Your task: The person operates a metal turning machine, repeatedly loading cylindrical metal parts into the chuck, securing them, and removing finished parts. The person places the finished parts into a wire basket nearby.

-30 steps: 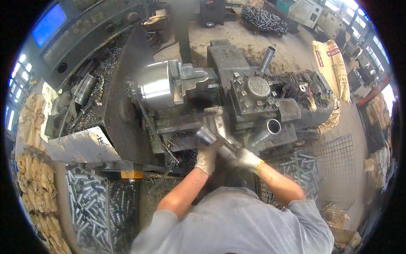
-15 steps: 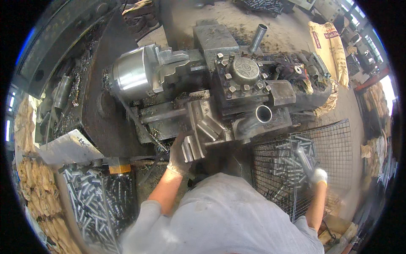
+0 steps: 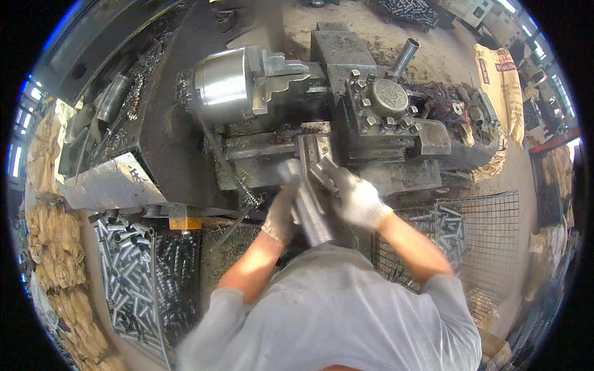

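My left hand (image 3: 281, 216), in a light glove with dark soiling, is closed around a long bright metal tube (image 3: 312, 213). Motion smears the tube, which slants with its lower end close to the grey shirt. A grooved metal block (image 3: 325, 170) sits at the front of the machine, just past the tube. The gloved right hand (image 3: 359, 201) reaches in from the right, its fingers bent around the block's near edge. An upright plate (image 3: 304, 154) stands beside the block. Both hands partly hide where tube and block meet.
Behind are a lathe chuck (image 3: 226, 83) and a bolted tool post (image 3: 387, 99); a tube (image 3: 405, 57) stands beyond. A wire basket (image 3: 489, 201) of short tubes is at right, a bin (image 3: 154, 290) of tubes at left. A metal sheet (image 3: 111, 185) juts out on the left.
My right hand has left the wire basket, where it held a tube, and come to the middle. The tube in front of the tool post is gone from there. The view has shifted.
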`<state>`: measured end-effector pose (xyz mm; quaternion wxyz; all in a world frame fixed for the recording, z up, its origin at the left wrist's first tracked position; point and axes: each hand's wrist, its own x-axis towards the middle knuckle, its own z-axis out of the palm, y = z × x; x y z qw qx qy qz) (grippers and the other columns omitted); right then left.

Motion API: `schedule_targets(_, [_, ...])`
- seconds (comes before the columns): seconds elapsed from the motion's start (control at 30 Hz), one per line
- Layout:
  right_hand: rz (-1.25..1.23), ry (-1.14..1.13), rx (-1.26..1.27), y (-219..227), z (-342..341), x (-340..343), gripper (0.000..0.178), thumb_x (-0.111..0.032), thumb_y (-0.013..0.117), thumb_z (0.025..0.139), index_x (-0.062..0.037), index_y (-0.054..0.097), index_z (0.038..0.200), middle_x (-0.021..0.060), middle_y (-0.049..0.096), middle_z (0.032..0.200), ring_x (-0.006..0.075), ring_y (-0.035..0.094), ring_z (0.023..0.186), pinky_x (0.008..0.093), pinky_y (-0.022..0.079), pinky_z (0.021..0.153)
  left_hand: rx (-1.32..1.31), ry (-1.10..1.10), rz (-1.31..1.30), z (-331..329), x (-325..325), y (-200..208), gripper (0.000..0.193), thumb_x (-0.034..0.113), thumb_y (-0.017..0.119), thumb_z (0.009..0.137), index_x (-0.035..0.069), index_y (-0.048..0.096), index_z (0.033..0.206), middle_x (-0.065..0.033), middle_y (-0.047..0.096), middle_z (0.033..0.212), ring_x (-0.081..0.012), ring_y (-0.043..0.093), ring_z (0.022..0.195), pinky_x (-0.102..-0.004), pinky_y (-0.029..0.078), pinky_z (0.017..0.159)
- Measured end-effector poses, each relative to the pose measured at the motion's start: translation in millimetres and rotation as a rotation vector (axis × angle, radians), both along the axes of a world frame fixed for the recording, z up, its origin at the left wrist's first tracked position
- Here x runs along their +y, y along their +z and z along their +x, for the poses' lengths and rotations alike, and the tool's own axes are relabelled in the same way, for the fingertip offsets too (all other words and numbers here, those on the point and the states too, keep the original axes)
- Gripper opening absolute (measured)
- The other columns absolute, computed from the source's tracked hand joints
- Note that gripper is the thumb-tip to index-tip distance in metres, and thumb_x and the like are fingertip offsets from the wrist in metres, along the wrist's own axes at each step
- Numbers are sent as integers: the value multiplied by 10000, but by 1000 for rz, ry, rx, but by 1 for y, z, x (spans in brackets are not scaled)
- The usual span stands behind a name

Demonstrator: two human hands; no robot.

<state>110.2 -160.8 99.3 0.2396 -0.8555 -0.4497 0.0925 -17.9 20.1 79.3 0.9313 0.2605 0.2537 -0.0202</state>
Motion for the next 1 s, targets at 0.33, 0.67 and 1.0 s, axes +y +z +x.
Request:
schedule_targets(0.33, [103, -209, 817, 30, 47, 26, 678, -462, 813, 852, 50, 668, 1272, 203, 756, 1056, 284, 724, 978, 410, 568, 913, -172, 238, 94, 23, 40, -13, 511, 526, 508, 1094, 66, 678, 1235, -117, 748, 1067, -265, 731, 943, -432, 607, 885])
schedule_targets(0.67, [205, -100, 915, 112, 47, 16, 733, -263, 912, 685, 34, 638, 1297, 131, 748, 1123, 213, 709, 1034, 373, 565, 974, -98, -110, 1423, 81, 29, -10, 422, 270, 618, 1050, 41, 551, 1399, -176, 585, 1325, -274, 571, 1226, -425, 455, 1027])
schedule_targets(1.0, [-135, 202, -596, 210, 237, 100, 537, -209, 815, 733, -90, 687, 1241, 201, 772, 1075, 401, 763, 965, 487, 614, 869, 149, 68, 1720, 124, 57, 5, 465, 235, 727, 967, 50, 616, 1379, -222, 688, 1324, -390, 662, 1241, -427, 520, 1056])
